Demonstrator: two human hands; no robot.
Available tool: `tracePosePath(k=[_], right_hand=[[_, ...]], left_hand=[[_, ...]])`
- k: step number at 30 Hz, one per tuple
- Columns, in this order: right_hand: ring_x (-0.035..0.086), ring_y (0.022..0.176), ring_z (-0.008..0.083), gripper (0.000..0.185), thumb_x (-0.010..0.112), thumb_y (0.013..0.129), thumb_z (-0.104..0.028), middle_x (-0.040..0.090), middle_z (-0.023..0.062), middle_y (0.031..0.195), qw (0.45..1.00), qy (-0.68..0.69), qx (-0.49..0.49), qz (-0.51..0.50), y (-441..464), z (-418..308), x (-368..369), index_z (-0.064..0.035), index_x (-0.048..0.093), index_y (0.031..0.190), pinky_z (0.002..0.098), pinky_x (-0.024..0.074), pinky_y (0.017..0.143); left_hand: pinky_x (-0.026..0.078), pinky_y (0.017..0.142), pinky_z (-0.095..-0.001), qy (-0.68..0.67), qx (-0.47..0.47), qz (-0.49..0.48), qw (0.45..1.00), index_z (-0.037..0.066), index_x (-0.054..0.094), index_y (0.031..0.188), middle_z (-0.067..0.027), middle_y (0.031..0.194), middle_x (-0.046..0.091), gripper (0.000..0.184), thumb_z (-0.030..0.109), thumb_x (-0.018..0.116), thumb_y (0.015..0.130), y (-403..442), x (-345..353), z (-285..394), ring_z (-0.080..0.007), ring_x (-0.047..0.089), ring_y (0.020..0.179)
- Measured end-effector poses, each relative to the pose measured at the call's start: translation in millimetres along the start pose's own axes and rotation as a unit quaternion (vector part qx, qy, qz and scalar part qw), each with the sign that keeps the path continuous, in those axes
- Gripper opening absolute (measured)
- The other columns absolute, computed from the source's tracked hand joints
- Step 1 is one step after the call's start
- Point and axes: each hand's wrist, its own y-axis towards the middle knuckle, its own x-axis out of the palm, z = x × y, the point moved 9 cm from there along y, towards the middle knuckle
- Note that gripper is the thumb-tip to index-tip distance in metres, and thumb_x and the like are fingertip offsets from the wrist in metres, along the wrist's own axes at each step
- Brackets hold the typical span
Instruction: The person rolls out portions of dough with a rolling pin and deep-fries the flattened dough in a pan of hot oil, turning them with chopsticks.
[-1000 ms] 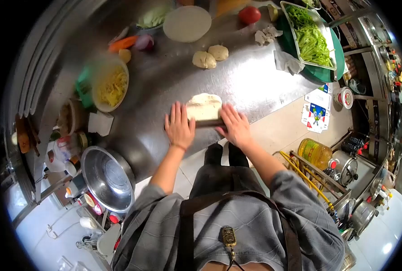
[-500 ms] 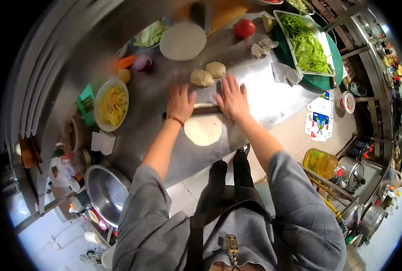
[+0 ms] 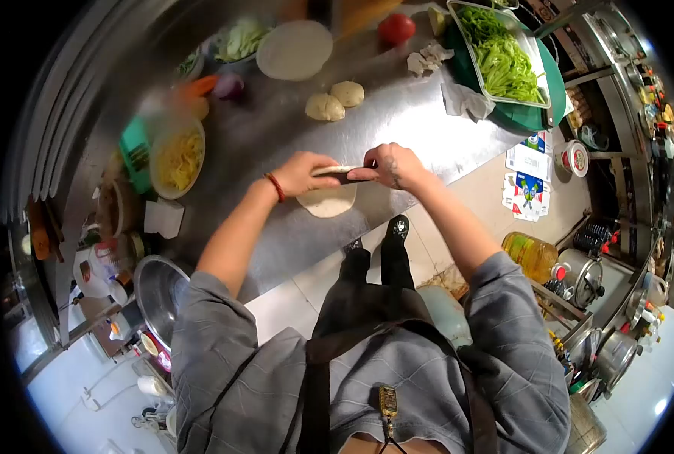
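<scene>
A dark rolling pin [image 3: 344, 178] lies across the far part of a flat round of dough [image 3: 328, 203] on the metal worktop. My left hand [image 3: 303, 174] is closed around the pin's left part, its thumb on the near side and its fingers by the dough's far edge. My right hand [image 3: 392, 166] grips the pin's right end with curled fingers. A strip of dough shows beyond the pin. Two dough balls, one nearer [image 3: 325, 107] and one farther [image 3: 347, 94], sit on the worktop past my hands.
The metal worktop [image 3: 253, 163] also carries a bowl of yellow shreds [image 3: 176, 160], a red onion [image 3: 228, 85], a white disc [image 3: 295, 51], a tomato [image 3: 396, 29], crumpled paper [image 3: 467, 101] and a tray of sliced greens [image 3: 507, 64]. A steel basin [image 3: 159, 293] stands at left.
My hands have gone from lying flat with fingers stretched forward to curling around the rolling pin, closer together. The view has shifted slightly.
</scene>
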Motion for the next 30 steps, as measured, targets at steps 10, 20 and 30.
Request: tracePosePath(k=[10,20,30], right_hand=[[0.063,0.079,0.0322,0.036,0.07,0.078,-0.04,0.064,0.0114,0.086,0.988,0.055,-0.096,0.109,-122.0,-65.2,10.7,-0.0119,0.065,0.1,0.0414,0.0511,0.068],[0.057,0.052,0.0155,0.055,0.059,0.089,-0.05,0.06,0.0086,0.062,0.84,0.376,0.136,-0.367,-132.5,-47.8,216.5,0.0035,0.065,0.081,0.0321,0.0488,0.055],[0.064,0.083,0.0383,0.052,0.064,0.084,-0.05,0.066,0.0222,0.085,0.935,0.139,-0.092,-0.313,-155.4,-81.4,160.2,0.0001,0.068,0.099,0.0409,0.0504,0.075]], left_hand=[[0.051,0.07,-0.0359,0.228,0.264,0.004,0.937,0.013,0.07,0.096,-0.004,0.093,0.067,0.015,0.022,0.066,0.084,-81.4,-6.7,99.1,-0.026,0.063,0.082],[0.048,0.085,-0.0422,0.059,0.018,0.233,0.97,0.006,0.065,0.095,-0.0177,0.114,0.059,0.022,0.023,0.067,0.082,-96.4,45.9,-43.8,-0.0329,0.056,0.106],[0.048,0.063,-0.0292,-0.116,0.01,0.108,0.987,0.001,0.056,0.099,-0.0083,0.084,0.064,0.019,0.019,0.06,0.092,-83.6,47.9,-3.5,-0.0154,0.059,0.072]])
